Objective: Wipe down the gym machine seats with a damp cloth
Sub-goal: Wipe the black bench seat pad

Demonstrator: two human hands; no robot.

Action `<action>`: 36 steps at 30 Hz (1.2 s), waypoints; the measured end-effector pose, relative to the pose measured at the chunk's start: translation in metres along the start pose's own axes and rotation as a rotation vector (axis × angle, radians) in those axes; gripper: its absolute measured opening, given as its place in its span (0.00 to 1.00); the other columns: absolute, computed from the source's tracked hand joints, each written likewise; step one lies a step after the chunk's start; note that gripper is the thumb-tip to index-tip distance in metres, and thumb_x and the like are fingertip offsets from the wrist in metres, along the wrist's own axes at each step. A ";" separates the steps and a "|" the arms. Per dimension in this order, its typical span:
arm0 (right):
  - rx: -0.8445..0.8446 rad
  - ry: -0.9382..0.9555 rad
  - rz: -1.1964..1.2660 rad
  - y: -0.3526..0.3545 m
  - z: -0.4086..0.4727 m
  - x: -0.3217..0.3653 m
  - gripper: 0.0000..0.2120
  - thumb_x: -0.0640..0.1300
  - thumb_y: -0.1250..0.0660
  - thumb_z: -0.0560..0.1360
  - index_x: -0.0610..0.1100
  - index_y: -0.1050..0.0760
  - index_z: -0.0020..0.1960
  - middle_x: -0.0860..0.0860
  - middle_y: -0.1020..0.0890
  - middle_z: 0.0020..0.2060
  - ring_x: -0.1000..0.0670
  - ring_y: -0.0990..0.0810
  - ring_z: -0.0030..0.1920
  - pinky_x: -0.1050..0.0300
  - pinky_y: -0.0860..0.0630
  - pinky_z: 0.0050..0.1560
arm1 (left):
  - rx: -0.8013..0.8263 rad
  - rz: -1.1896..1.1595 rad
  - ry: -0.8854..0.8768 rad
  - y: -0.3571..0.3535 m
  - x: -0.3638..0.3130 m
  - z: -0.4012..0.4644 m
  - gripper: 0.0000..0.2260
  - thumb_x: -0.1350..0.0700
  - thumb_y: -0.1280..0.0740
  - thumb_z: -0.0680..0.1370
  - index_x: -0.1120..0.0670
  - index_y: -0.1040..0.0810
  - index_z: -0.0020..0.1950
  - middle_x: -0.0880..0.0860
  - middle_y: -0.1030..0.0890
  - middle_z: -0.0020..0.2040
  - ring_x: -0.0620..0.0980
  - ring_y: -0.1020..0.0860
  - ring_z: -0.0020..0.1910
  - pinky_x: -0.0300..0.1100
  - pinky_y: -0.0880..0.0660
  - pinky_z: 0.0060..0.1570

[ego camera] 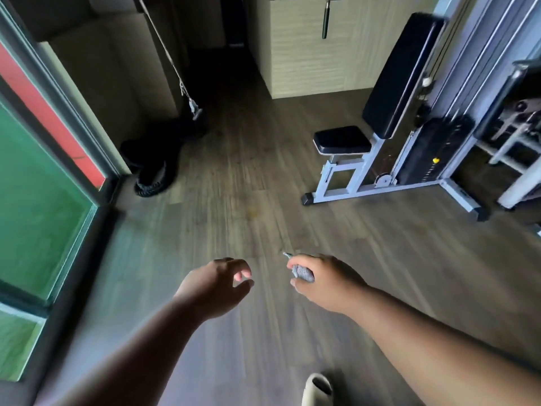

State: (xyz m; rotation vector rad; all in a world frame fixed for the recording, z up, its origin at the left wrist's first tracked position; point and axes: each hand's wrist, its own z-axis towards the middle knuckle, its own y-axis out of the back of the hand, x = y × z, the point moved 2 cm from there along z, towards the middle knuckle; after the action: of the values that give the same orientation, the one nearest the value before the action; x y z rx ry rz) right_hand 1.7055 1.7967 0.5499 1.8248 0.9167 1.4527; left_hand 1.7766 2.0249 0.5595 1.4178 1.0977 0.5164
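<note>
Where wood-plank floor (234, 177) spreads, right hand (325, 284) grip balls grey cloth (303, 272), left hand (215, 284) loose

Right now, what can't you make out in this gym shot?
Head view:
- Cloth: mostly hidden inside the right hand; dampness can't be judged.
- Second machine: cut off by the right edge.
- Dark heap by the window: shadowed, unidentifiable.
- Weight stack markings: too small.
</note>
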 end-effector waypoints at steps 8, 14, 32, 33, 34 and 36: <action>-0.017 -0.013 -0.070 0.109 0.151 -0.040 0.13 0.55 0.35 0.76 0.61 0.28 0.60 0.60 0.24 0.48 0.53 0.26 0.43 0.58 0.30 0.42 | -0.005 -0.089 -0.045 0.046 -0.025 0.194 0.09 0.39 0.38 0.77 0.38 0.24 0.53 0.36 0.22 0.47 0.41 0.21 0.46 0.45 0.20 0.46; -0.058 -0.098 -0.022 0.141 0.252 -0.082 0.16 0.54 0.36 0.77 0.62 0.29 0.65 0.65 0.26 0.51 0.57 0.27 0.45 0.60 0.32 0.44 | 0.057 -0.079 -0.136 0.066 -0.014 0.337 0.09 0.38 0.38 0.76 0.38 0.24 0.54 0.36 0.21 0.48 0.39 0.21 0.46 0.44 0.21 0.47; -0.233 -0.417 0.152 0.250 0.486 -0.209 0.28 0.54 0.34 0.75 0.63 0.39 0.72 0.57 0.19 0.57 0.52 0.20 0.53 0.54 0.22 0.52 | 0.225 0.059 -0.445 0.101 -0.089 0.717 0.11 0.40 0.38 0.76 0.38 0.24 0.56 0.36 0.21 0.51 0.40 0.22 0.49 0.42 0.24 0.52; -0.231 -0.423 0.167 0.259 0.497 -0.223 0.27 0.54 0.34 0.75 0.63 0.39 0.71 0.57 0.19 0.57 0.52 0.20 0.53 0.54 0.22 0.52 | 0.224 0.058 -0.435 0.098 -0.095 0.735 0.10 0.40 0.38 0.76 0.37 0.24 0.56 0.36 0.22 0.50 0.39 0.22 0.48 0.41 0.24 0.51; -0.223 -0.429 0.175 0.267 0.508 -0.238 0.27 0.54 0.34 0.74 0.62 0.39 0.70 0.57 0.19 0.58 0.51 0.19 0.54 0.53 0.22 0.52 | 0.225 0.052 -0.422 0.095 -0.102 0.752 0.10 0.40 0.37 0.76 0.37 0.24 0.55 0.35 0.23 0.49 0.38 0.23 0.47 0.40 0.25 0.50; -0.197 -0.446 0.184 0.281 0.529 -0.269 0.26 0.55 0.33 0.74 0.58 0.39 0.69 0.56 0.20 0.58 0.50 0.19 0.53 0.51 0.22 0.52 | 0.239 0.038 -0.399 0.089 -0.116 0.782 0.10 0.40 0.37 0.76 0.37 0.24 0.56 0.35 0.24 0.47 0.38 0.23 0.45 0.40 0.25 0.49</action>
State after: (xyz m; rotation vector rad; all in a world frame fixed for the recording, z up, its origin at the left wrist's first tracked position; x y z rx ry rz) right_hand 2.2213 1.3900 0.5274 2.0049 0.3812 1.1200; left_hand 2.4043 1.5370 0.5261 1.6654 0.8289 0.1186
